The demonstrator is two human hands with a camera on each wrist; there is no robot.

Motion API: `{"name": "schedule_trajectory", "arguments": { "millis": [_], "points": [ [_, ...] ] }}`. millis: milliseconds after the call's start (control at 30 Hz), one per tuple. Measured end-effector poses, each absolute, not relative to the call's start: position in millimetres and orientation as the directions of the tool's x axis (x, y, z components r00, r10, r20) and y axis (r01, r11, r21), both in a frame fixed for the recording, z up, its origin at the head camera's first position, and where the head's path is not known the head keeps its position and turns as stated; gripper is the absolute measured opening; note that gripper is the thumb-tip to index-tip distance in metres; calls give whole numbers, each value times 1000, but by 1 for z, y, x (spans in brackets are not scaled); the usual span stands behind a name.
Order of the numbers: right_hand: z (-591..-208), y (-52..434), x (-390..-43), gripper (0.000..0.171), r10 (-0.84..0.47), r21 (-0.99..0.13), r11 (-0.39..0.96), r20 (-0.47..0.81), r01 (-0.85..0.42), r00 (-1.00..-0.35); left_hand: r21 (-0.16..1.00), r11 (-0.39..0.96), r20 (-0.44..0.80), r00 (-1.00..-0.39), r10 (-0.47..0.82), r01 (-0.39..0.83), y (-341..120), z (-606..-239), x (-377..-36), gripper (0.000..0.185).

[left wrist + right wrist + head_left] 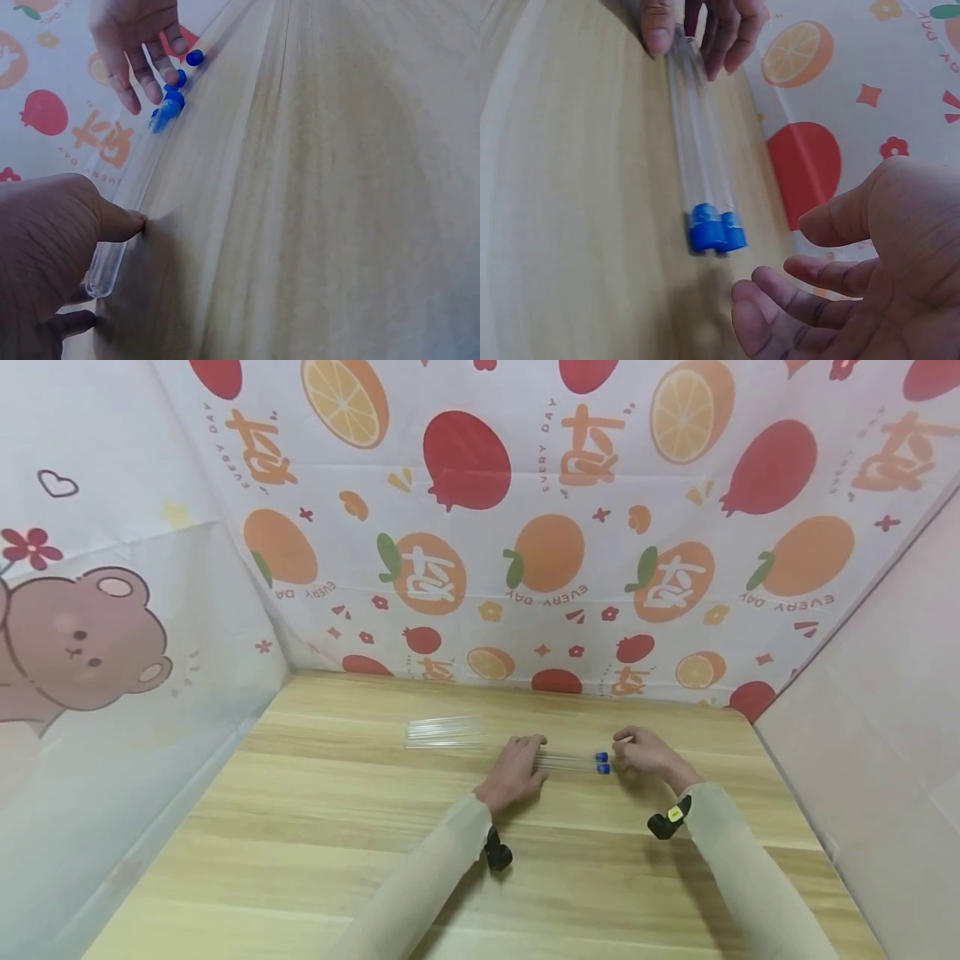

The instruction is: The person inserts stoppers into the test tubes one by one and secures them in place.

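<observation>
Two clear test tubes [566, 763] with blue caps [603, 768] lie side by side on the wooden table, caps toward the right. My left hand [516, 770] grips their rounded ends, thumb on the near side and fingers on the far side. In the right wrist view, the tubes [697, 142] run from the left hand [705, 34] down to the caps [707, 234]. Just beyond the caps is my right hand [643, 752], fingers loosely bent and holding nothing. Several blue parts [174, 97] show below the right fingertips in the left wrist view; their exact arrangement is blurred.
More clear tubes [444, 732] lie together on the table [300, 827], left of and behind my left hand. A fruit-print sheet [480, 635] hangs along the table's back edge. Pale walls stand at the left and right sides.
</observation>
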State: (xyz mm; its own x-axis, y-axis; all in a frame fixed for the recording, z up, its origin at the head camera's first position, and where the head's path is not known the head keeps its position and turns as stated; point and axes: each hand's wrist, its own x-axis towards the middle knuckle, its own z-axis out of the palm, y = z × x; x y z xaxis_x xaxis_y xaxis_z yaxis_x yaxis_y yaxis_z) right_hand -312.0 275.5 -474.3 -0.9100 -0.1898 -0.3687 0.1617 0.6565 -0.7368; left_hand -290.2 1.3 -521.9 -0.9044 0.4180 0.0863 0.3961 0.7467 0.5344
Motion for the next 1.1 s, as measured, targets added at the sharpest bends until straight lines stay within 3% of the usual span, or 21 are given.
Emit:
{"name": "schedule_trajectory", "arguments": {
  "millis": [367, 667, 1100],
  "points": [
    [-450, 292, -313, 53, -181, -721, 683, -327, 120, -928, 519, 724, 134, -880, 456, 454, -17, -507, -292, 67],
    [-449, 308, -312, 49, -137, -598, 800, -264, 50, -955, 456, 730, 278, -860, 427, 509, -59, -499, -293, 58],
    [-465, 327, -302, 27, -75, -498, 866, -207, 39, -975, 457, 763, 322, -885, 337, 457, -123, -500, -273, 56]
  ]
}}
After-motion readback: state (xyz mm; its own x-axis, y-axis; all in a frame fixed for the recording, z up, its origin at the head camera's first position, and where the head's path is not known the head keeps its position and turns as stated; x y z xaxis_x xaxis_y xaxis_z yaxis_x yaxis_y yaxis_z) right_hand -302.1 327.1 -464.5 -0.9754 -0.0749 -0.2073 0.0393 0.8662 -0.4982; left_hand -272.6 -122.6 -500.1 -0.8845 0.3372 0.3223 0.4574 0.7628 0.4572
